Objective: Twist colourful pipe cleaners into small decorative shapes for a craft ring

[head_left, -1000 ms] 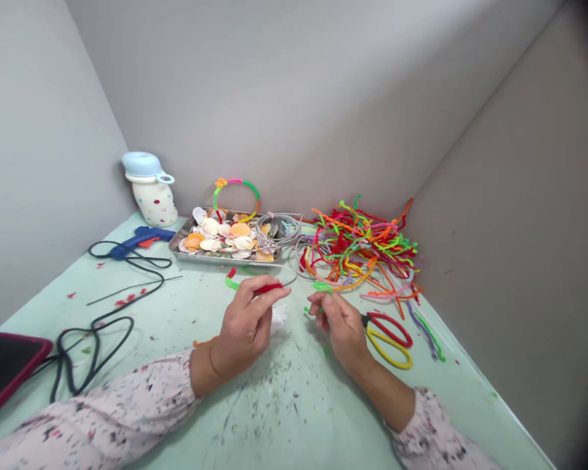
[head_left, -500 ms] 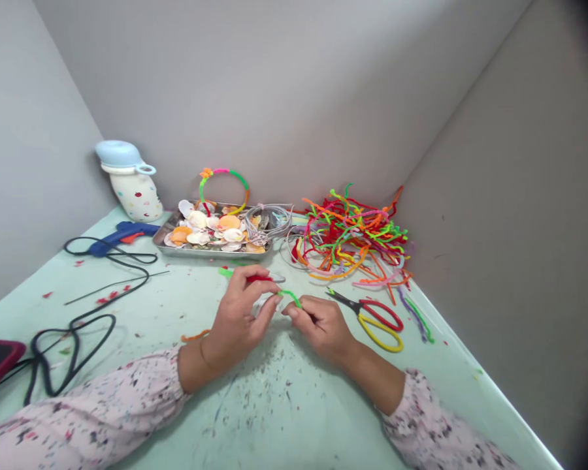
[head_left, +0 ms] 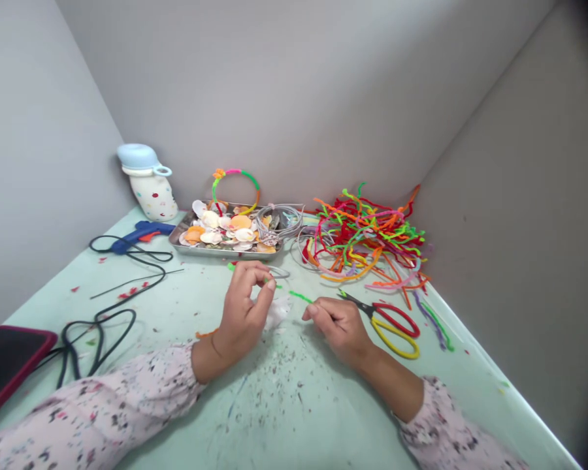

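Near the middle of the table, my left hand (head_left: 245, 320) is closed, thumb and fingers pinched round a grey wire hoop (head_left: 280, 272) that is mostly hidden behind it. Bits of green and red fuzzy covering peek out past its fingers. My right hand (head_left: 340, 326) grips the end of a thin green pipe cleaner (head_left: 301, 297), which points toward the left fingertips. A short green bit also shows at the left fingertips; whether the two join cannot be made out. Scissors (head_left: 392, 326) with one red and one yellow handle lie open just right of my right hand.
At the back stands a metal tray (head_left: 225, 253) of shells with a colourful hoop (head_left: 258, 189) upright on it. Pipe cleaners (head_left: 367, 235) are heaped at back right. At left are a bottle (head_left: 151, 189), a blue glue gun (head_left: 137, 236), black cord (head_left: 98, 320) and a phone (head_left: 14, 359).
My right hand brought the green pipe cleaner to the left fingertips, then drew back right, leaving it stretched straighter. The scissors came into fuller view. The camera shifted slightly.
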`<state>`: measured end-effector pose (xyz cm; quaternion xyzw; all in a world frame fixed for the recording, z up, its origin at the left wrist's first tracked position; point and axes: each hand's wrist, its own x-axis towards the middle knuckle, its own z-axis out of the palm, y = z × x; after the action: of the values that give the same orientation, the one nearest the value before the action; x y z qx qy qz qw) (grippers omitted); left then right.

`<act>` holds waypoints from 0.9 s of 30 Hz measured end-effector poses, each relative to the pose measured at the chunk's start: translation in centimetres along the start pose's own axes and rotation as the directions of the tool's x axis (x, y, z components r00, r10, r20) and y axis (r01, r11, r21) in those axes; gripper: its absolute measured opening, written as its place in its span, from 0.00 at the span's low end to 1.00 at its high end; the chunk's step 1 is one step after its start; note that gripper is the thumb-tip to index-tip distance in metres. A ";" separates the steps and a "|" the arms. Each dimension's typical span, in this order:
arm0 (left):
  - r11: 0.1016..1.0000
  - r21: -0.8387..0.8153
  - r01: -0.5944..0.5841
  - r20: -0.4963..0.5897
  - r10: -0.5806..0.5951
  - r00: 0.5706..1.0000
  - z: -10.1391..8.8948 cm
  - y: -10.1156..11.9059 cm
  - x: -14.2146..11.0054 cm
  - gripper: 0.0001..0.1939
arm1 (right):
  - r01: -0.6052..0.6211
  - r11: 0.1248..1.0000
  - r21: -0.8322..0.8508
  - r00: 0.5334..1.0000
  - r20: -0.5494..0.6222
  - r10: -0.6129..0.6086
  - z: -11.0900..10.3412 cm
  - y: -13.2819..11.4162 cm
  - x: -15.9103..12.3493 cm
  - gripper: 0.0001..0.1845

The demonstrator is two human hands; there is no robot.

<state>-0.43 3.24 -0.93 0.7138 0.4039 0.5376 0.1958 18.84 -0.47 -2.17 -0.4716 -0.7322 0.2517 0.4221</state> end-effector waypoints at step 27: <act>0.976 -0.158 0.147 0.029 -0.144 0.989 0.0 0.1 0.3 0.16 | -0.273 0.873 0.405 0.961 0.165 0.224 -1.4 0.4 0.0 0.20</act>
<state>-0.38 3.43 -0.64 0.6692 0.4088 0.5461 0.2948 20.25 -0.31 -1.76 -0.4438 -0.6157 0.4830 0.4366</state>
